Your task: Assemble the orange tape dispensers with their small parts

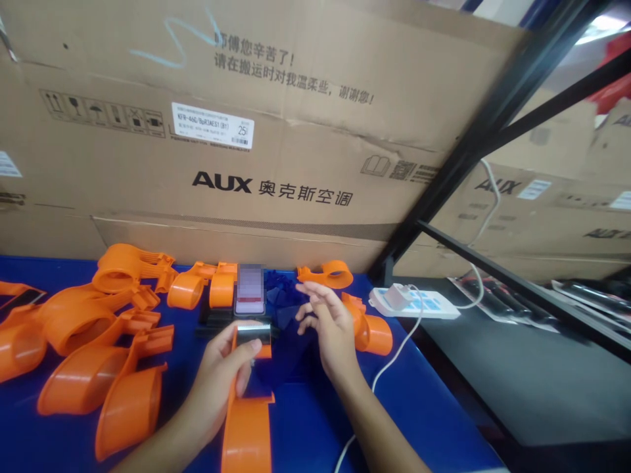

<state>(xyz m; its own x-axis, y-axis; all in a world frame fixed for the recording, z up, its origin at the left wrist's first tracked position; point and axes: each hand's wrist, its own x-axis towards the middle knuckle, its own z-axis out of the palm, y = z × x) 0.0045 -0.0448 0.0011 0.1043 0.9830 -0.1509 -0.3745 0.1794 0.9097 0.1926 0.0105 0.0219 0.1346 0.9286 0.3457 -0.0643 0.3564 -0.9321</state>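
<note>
My left hand (224, 361) is closed around an orange plastic tape dispenser (246, 430), its thumb pressed on a black strip near a shiny toothed edge. The dispenser's wide ring hangs down toward the bottom of the view. To the right, my right hand (328, 328) is raised with fingers apart and slightly curled, holding nothing that I can see. It hovers beside a heap of small dark blue pieces (283, 289), which it partly hides. Just beyond my left hand stands a phone (250, 289) with a lit, blurred screen, near some black strips (211, 322).
Several more orange dispensers (131, 401) lie on the blue tabletop (305, 433) at the left, with others at the back and right. A white power strip (419, 302) and its cable (377, 381) run along the right. Behind stand a large carton (296, 131) and a black metal frame (444, 125).
</note>
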